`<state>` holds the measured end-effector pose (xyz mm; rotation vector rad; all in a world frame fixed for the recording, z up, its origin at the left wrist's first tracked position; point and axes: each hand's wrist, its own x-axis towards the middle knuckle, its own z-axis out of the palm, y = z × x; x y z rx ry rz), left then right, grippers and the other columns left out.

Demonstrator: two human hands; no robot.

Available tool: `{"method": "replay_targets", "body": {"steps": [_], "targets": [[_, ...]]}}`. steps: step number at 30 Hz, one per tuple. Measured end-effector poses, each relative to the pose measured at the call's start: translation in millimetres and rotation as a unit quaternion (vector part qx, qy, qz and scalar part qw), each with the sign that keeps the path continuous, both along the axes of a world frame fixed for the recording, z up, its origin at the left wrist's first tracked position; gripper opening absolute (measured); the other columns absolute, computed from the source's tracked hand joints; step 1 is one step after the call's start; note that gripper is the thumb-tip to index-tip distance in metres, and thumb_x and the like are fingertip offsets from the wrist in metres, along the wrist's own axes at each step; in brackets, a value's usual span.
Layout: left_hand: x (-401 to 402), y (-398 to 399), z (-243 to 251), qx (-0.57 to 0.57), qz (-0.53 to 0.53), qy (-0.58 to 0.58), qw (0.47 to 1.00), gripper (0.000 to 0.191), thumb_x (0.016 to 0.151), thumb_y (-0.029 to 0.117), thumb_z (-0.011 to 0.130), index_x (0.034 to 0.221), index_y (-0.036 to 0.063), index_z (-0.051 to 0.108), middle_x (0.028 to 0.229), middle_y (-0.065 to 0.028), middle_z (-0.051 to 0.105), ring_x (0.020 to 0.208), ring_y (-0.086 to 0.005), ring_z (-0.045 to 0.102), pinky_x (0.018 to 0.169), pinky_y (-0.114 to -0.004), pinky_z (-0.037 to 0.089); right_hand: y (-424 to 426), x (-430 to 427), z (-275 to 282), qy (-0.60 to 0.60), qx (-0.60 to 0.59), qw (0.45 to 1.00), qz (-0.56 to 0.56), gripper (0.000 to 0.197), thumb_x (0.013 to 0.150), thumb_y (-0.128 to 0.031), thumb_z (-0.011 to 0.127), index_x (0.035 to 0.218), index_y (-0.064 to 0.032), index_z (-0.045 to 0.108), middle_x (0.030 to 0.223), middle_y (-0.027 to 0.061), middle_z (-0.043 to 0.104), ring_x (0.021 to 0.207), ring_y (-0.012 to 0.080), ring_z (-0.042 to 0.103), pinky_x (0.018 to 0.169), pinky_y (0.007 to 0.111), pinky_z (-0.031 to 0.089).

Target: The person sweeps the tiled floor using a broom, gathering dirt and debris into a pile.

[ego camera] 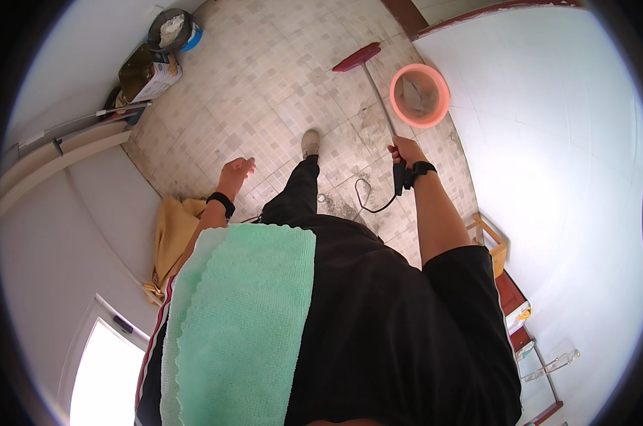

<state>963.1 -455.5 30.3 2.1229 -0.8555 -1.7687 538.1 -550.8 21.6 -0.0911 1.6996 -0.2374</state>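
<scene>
My right hand is closed around the upper handle of a broom. The broom has a thin grey handle and a dark red head, which lies on the tiled floor ahead. A black cord loop hangs from its black grip end. My left hand hangs above the floor with loosely bent fingers and nothing visible in it. A mint-green towel is draped over the left side of my black shirt. Beyond my right hand stands a pink plastic bucket with greyish contents that I cannot make out.
A bin with a dark liner and an open box line the left wall. Tan cloth hangs at my left. A wooden stool stands by the right wall. Dark dirt marks the tiles near my foot.
</scene>
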Motion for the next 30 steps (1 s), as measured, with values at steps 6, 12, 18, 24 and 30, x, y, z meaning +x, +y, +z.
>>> {"method": "replay_targets", "body": {"steps": [6,12,18,24,30], "targets": [[-10,6,9,0.008,0.065,-0.012,0.998,0.03,0.079,0.034,0.055,0.072,0.0049,0.06,0.072,0.0,0.058,0.069,-0.0085,0.052,0.064,-0.023,0.04,4,-19,-1,-0.028,-0.038,0.999,0.011,0.018,0.081,-0.017,0.045,0.091,-0.0036,0.052,0.07,0.0051,0.052,0.046,0.0073,0.037,0.038,0.021,0.033],[-55,42,0,0.043,0.033,-0.037,0.998,0.03,0.079,0.035,0.055,0.072,0.0056,0.06,0.07,0.0005,0.058,0.068,-0.0074,0.051,0.063,-0.022,0.039,0,-60,8,-0.043,-0.064,0.996,0.042,0.015,0.081,-0.016,0.045,0.085,-0.0023,0.051,0.069,0.0053,0.053,0.045,0.0071,0.037,0.038,0.021,0.033],[-166,74,25,-0.042,0.115,-0.049,0.991,0.031,0.08,0.033,0.055,0.07,0.0038,0.059,0.068,0.0006,0.057,0.065,-0.0075,0.049,0.062,-0.022,0.039,10,-128,-24,-0.086,-0.041,0.991,0.092,0.017,0.08,-0.017,0.043,0.073,-0.0024,0.046,0.069,0.0041,0.053,0.042,0.0067,0.036,0.036,0.02,0.032],[-255,168,47,-0.046,0.146,-0.063,0.986,0.029,0.081,0.03,0.054,0.072,0.0034,0.06,0.069,-0.0002,0.057,0.067,-0.008,0.05,0.065,-0.023,0.04,15,-166,-29,-0.063,-0.051,0.983,0.167,0.021,0.079,-0.021,0.044,0.071,-0.002,0.049,0.058,0.0016,0.049,0.04,0.0066,0.037,0.034,0.02,0.031],[-292,265,56,0.039,0.231,-0.076,0.969,0.03,0.082,0.032,0.054,0.069,0.0049,0.058,0.074,-0.0005,0.059,0.072,-0.0085,0.052,0.066,-0.023,0.041,8,-184,-29,-0.089,-0.051,0.967,0.232,0.027,0.082,-0.027,0.049,0.075,-0.0014,0.051,0.053,-0.0006,0.045,0.039,0.0053,0.037,0.034,0.017,0.031]]}}
